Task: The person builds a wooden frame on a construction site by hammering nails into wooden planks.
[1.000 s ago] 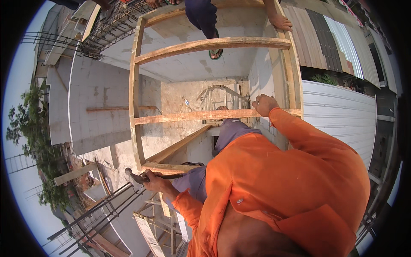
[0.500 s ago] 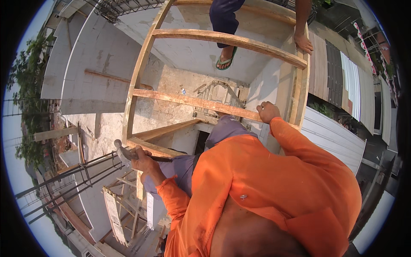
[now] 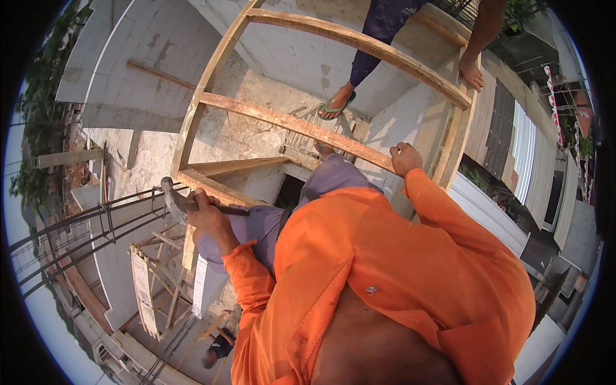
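My left hand (image 3: 210,221) is closed around a claw hammer (image 3: 172,199), whose metal head points left beside the timber frame's near left corner (image 3: 215,189). Fingers of my right hand (image 3: 407,159) curl over the right end of a wooden crossbeam (image 3: 289,128). This beam spans the frame in front of my body. My orange sleeves cover both arms, and my legs in purple trousers (image 3: 340,174) hang over the frame's near side.
Across the frame, a co-worker's hand (image 3: 471,74) rests on the right rail, and their sandalled foot (image 3: 337,104) dangles over the drop. Steel rebar (image 3: 96,221) juts out at left. Below are scaffolding (image 3: 151,282) and another person (image 3: 221,346). Corrugated roofing (image 3: 523,167) lies right.
My view has shifted, and the crossbeam now sits higher in it. The co-worker's leg has swung right and lower. My left hand keeps the hammer; my right hand stays on the beam.
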